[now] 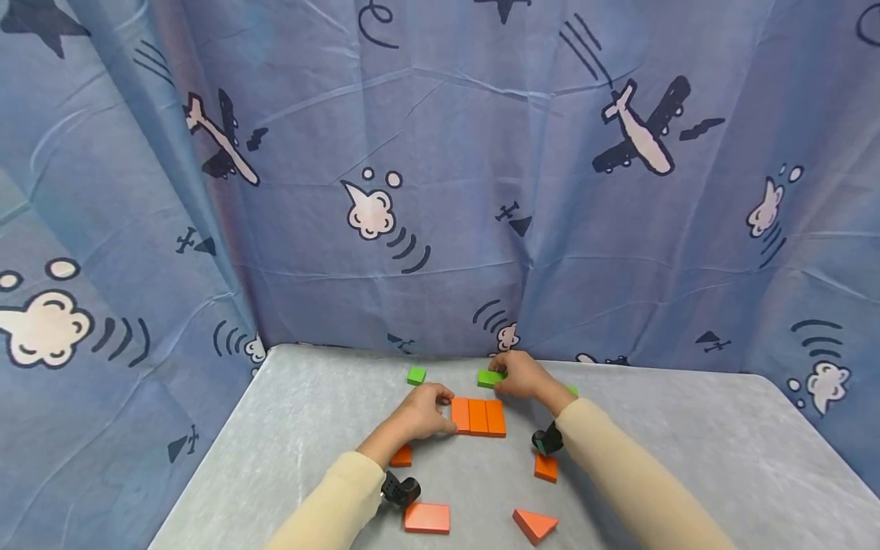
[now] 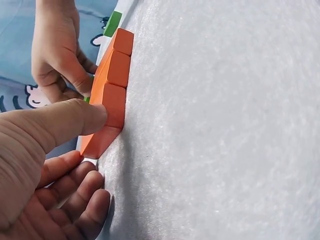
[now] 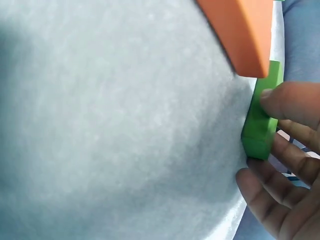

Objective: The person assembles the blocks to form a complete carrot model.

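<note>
While my left hand (image 1: pixel 421 412) braces the orange row (image 1: pixel 478 417), my right hand (image 1: pixel 524 374) pinches a green block (image 1: pixel 490 377) just beyond it.
Left grip: thumb pressed on the row's left end, fingers loosely curled on the counter (image 1: pixel 687 428), probably keeping the three orange blocks lined up. Right grip is clamped on the green block at the row's far edge, mid-counter. Green block is small, flat, rectangular, matte. Another green cube (image 1: pixel 415 375) sits far left; loose orange pieces lie nearer me.

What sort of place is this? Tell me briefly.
Probably a makeshift play or recording booth: a grey table walled in by a blue airplane-print curtain, with orange blocks and green blocks laid out.
</note>
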A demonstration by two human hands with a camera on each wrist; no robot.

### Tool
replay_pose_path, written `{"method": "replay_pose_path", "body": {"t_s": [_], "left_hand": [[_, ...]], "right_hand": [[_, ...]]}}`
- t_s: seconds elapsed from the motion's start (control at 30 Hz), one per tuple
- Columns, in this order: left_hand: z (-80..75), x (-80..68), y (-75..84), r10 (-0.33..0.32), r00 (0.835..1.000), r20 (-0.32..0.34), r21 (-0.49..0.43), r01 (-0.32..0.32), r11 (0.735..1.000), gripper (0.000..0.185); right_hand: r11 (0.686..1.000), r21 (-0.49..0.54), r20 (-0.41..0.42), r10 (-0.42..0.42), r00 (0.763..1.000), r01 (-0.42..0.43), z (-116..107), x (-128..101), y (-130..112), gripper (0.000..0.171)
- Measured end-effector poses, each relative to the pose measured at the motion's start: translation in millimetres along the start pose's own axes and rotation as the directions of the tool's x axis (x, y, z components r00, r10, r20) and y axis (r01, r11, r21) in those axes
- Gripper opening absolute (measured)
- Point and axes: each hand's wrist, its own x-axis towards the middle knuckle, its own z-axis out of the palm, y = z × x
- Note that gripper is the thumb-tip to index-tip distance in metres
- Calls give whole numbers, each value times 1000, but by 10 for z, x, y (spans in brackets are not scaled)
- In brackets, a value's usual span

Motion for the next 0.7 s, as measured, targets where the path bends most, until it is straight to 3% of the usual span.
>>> {"method": "replay_pose_path", "body": {"t_s": [0.4,0.7], "left_hand": [[-8,19,52,-31,1000,4,31,31,999,53],[-9,26,61,-41,999,4,81,41,996,54]], "right_hand": [[996,70,77,-64,995,59,-24,-14,-173,28],[993,59,158,-113,981,105,-4,18,-207,24]]}}
